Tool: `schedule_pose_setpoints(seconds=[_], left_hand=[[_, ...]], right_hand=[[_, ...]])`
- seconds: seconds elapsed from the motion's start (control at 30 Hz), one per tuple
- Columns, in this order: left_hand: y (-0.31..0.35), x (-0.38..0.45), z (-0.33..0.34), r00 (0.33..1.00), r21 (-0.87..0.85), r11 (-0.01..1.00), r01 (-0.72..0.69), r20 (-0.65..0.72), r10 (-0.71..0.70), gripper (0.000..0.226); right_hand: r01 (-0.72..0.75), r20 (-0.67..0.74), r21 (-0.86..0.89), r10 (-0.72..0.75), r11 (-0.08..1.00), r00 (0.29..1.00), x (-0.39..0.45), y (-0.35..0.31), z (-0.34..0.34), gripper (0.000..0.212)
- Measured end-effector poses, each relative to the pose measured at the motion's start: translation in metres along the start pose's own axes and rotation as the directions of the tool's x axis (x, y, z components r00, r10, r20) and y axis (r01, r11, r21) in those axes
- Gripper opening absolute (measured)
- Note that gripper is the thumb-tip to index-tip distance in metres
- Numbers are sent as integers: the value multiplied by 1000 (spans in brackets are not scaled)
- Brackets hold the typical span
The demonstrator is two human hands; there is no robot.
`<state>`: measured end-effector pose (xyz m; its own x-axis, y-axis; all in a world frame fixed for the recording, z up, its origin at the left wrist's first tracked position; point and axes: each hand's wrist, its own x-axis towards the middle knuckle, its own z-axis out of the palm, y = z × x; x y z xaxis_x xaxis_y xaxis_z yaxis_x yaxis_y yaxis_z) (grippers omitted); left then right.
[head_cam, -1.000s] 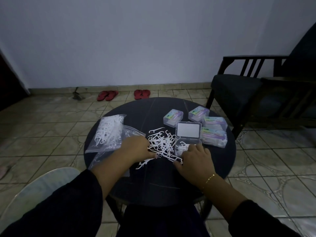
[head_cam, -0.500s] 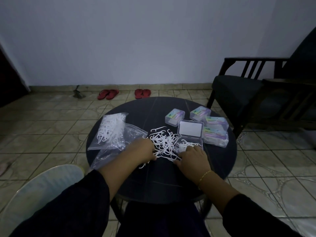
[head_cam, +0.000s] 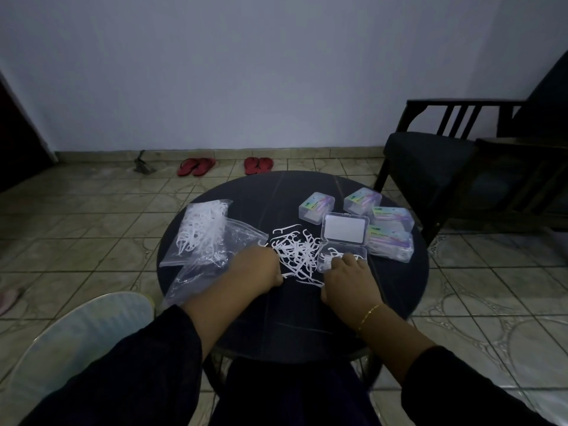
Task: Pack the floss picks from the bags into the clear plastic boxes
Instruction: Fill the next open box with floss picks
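Loose floss picks heaped at frame centre on round dark table; long axes every which way, no common heading, one at the pile's top edge lying near level. Open clear box just right of pile, a few picks inside, lid hinged back toward the wall. Right hand at box's near edge, fingers curled into the tray over the picks; actual grip not discernible. Left hand at pile's left edge, fingers curled under, a pick showing at the thumb; hold unclear. Full bag upper left of table; emptied bag crumpled beside it, partly under left wrist. Four closed boxes clustered upper right. Beyond: tiled floor, red sandals along pale wall, dark armchair right.
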<state>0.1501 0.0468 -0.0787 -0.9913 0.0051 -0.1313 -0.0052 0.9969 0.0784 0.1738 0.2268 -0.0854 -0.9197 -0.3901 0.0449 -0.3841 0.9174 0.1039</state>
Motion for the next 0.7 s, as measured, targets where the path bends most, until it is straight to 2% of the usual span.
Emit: schedule_pose_setpoints(seconds=[0.3, 0.5, 0.7], left_hand=[[6, -4, -2, 996, 176, 981, -79, -32, 85, 24], [5, 0, -1, 995, 80, 994, -74, -63, 79, 30], [6, 4, -9, 996, -5, 997, -78, -50, 78, 23]], right_hand=[[24, 38, 1, -24, 1000, 999, -3, 14, -4, 34], [23, 9, 86, -23, 996, 1000, 1, 29, -8, 31], [-51, -134, 140, 69, 989, 989, 17, 57, -24, 31]])
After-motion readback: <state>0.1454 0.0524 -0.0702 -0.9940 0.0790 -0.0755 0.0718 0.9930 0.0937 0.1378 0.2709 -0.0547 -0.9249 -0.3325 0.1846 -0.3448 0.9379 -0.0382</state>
